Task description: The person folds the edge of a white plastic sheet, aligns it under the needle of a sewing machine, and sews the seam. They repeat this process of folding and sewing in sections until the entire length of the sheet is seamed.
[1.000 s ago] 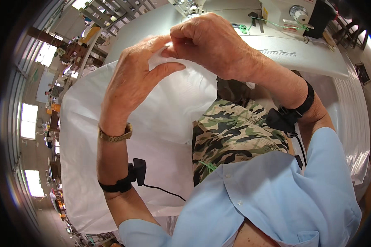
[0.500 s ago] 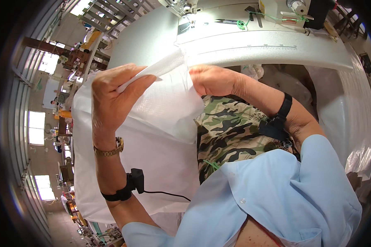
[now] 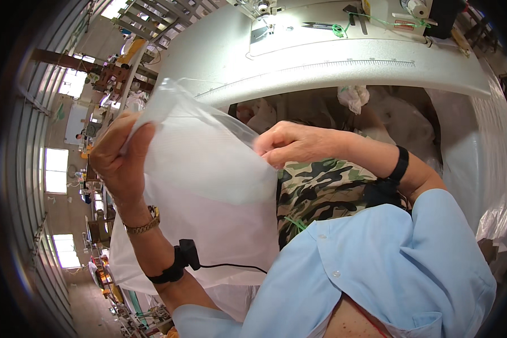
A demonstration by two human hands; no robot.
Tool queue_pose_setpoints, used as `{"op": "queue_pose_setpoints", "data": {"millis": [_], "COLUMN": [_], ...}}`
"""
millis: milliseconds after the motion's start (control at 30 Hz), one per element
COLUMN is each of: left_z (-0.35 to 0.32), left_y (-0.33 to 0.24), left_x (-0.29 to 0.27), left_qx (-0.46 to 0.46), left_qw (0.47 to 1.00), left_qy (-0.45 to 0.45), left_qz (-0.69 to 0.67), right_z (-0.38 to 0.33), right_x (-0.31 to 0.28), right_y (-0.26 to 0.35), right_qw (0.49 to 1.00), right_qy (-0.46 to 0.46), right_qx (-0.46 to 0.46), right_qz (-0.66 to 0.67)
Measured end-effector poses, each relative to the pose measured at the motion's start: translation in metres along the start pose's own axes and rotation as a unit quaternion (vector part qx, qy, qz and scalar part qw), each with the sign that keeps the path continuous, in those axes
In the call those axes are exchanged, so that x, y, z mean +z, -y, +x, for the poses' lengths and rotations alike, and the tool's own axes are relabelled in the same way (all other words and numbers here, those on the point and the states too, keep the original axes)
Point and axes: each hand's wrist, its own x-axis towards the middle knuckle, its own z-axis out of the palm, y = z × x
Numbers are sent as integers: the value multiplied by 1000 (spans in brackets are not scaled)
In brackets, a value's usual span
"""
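Observation:
A large white translucent bag (image 3: 203, 186) hangs in front of me, over my lap. My left hand (image 3: 118, 155) grips its upper left edge, fingers folded over the rim. My right hand (image 3: 293, 143) pinches the bag's upper right edge, close to my chest. The bag's mouth (image 3: 208, 110) stretches between the two hands. Below it my camouflage trousers (image 3: 321, 191) show. Each wrist carries a black band, and the left also has a gold watch.
A white sewing machine table (image 3: 343, 62) with a ruler strip curves across the top, with scissors (image 3: 321, 25) and small tools on it. A crumpled white cloth (image 3: 353, 97) hangs under its edge. More white sheeting (image 3: 484, 169) drapes at the right. A workshop hall lies at the left.
Both hands have come down from the table edge toward my body and spread apart, pulling the bag's top edge wider between them.

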Motion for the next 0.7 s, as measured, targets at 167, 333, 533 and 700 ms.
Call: {"op": "queue_pose_setpoints", "data": {"millis": [167,333,533,700], "left_z": [-8,-5,4,7], "left_y": [10,12,16,10], "left_x": [3,-5,-30,-48], "left_qx": [-7,13,-22,-3], "left_qw": [998,998,950,934], "left_qy": [-65,-64,-183,-194], "left_qz": [1,-18,253,299], "right_z": [-9,-17,-20,-73], "right_x": [4,25,46,65], "right_y": [-1,-13,3,52], "right_qw": [984,988,984,882], "right_qy": [-91,-104,-116,-188], "right_qx": [-104,-100,-41,-365], "right_qz": [-114,-56,-131,-232]}}
